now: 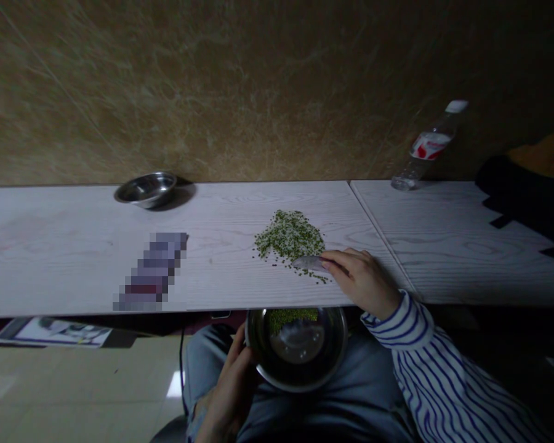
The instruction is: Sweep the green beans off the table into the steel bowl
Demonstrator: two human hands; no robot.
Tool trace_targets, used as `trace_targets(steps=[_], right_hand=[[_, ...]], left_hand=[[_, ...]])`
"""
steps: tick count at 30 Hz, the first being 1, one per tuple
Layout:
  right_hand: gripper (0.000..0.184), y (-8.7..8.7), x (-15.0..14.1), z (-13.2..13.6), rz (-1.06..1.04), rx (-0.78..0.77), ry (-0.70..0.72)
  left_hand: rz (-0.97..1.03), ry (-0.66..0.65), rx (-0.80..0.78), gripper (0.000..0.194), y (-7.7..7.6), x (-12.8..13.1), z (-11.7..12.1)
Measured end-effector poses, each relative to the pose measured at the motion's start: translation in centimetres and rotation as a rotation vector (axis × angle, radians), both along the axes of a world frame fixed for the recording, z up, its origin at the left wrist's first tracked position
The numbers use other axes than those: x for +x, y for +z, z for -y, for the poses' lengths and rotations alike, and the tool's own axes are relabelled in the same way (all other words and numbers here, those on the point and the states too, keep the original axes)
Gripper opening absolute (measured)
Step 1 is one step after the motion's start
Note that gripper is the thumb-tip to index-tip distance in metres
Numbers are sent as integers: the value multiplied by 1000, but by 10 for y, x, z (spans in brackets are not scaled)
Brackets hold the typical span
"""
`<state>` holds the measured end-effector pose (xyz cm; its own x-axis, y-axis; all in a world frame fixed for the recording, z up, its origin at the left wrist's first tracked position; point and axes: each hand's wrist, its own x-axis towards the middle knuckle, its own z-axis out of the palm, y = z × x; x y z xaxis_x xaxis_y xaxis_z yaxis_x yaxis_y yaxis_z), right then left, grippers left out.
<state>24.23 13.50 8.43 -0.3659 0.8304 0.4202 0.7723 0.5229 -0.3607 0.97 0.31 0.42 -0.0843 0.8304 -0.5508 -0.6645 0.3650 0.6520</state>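
Observation:
A pile of small green and white grains (290,235) lies on the pale wooden table (74,246). My right hand (362,280) rests on the table just right of the pile, closed on a metal spoon (310,263) whose bowl touches the pile's near edge. Below the table's front edge my left hand (233,384) grips the rim of a steel bowl (297,347) held over my lap. That bowl holds some green grains along its far side.
A second steel bowl (146,188) sits at the back left near the marbled wall. A blurred-out patch (150,271) lies left of centre. A plastic water bottle (428,146) leans on the wall at the right, with dark clothing (529,197) beyond it.

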Motion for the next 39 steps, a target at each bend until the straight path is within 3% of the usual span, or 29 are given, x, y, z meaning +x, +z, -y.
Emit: trace_targets(steps=[12,20,32,39], right_hand=[[20,-5,-12,-9,-29,-4,-22],[19,3,-17,-3,24,-32,39],[19,0,5,8,-4,1,18],[24,2,27,23,-64,-66,-223]], left_hand=[[-6,-25,21,72,-5,-3,0],[-19,9,-7,71,-7,-4,0],[5,2,-36,75,10,5,-6],[-12,-44,16,71,6,17,-6]])
